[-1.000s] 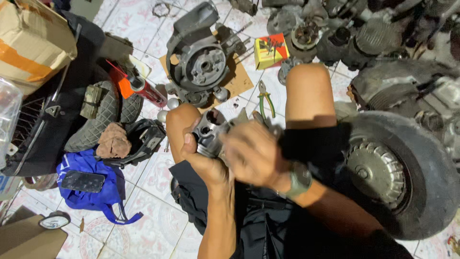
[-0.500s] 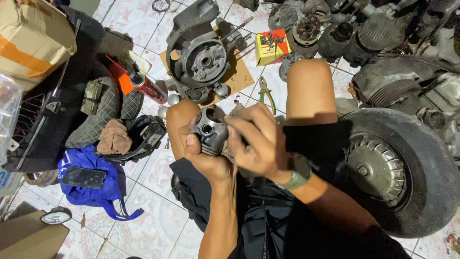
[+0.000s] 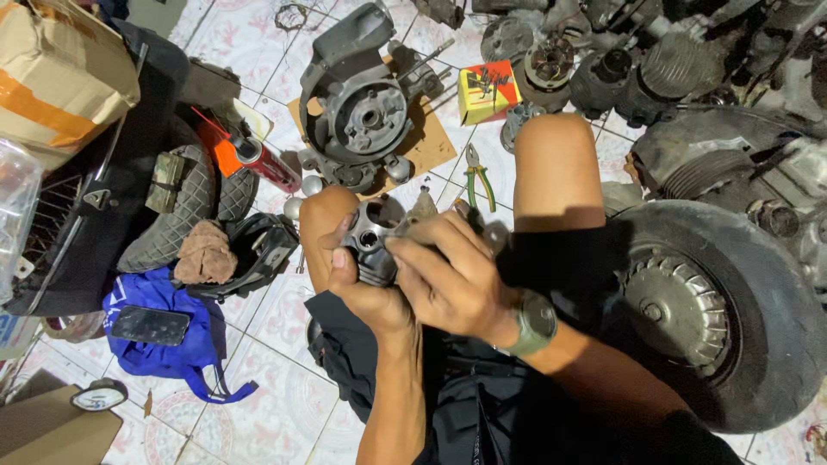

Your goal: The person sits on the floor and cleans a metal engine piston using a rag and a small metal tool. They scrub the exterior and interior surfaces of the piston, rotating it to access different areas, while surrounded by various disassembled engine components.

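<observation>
My left hand [image 3: 366,293] grips a grey metal piston [image 3: 372,238] from below, thumb on its left side, above my lap between my bare knees. The piston's side hole faces me. My right hand [image 3: 452,280], with a wristwatch [image 3: 534,320] on the wrist, lies over the piston's right side, fingers pressing on it; whether they pinch a small part is hidden.
A grey engine casing [image 3: 357,108] lies on cardboard ahead. Green-handled pliers [image 3: 476,176] and a yellow-red box [image 3: 485,89] sit beyond my knees. A scooter wheel [image 3: 715,310] fills the right. Left: a red spray can [image 3: 258,159], quilted seat [image 3: 185,207], blue bag [image 3: 177,344] with a phone [image 3: 148,325].
My right hand swept leftward across the piston and now covers more of its right side. The piston shifted slightly in my left hand; the view moved a little.
</observation>
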